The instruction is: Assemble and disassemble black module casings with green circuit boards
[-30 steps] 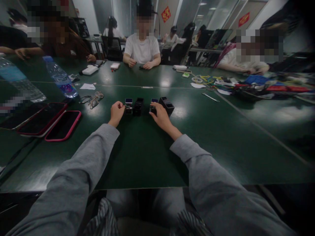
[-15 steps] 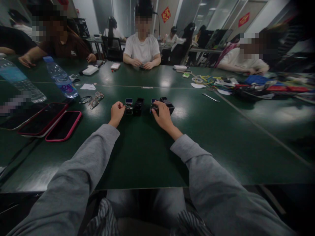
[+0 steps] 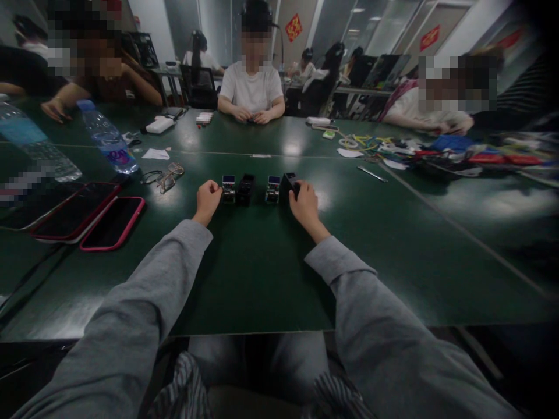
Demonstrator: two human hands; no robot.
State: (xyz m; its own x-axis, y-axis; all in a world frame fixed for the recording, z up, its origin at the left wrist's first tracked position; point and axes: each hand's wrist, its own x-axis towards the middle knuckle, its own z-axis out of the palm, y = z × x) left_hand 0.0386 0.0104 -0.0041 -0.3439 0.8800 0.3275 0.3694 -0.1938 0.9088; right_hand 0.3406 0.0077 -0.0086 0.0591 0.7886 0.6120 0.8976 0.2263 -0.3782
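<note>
A long dark green table (image 3: 244,273) is seen in a shared workroom, with other people seated along its far and side edges. Two water bottles (image 3: 107,139), spectacles (image 3: 168,174) and cased phones (image 3: 111,224) are laid at the left; cables and parts (image 3: 437,152) are heaped at the right. Four small modules are lined up mid-table. The left hand (image 3: 207,199) is curled loosely, its fingertips set against the blue-topped module (image 3: 228,188), beside a black block (image 3: 245,189). The right hand (image 3: 304,205) is closed around the black housing (image 3: 288,184), just beside the second blue-topped module (image 3: 273,189). Compared with a second ago, the right hand is shifted from that module to the housing, which is stood closer in.
</note>
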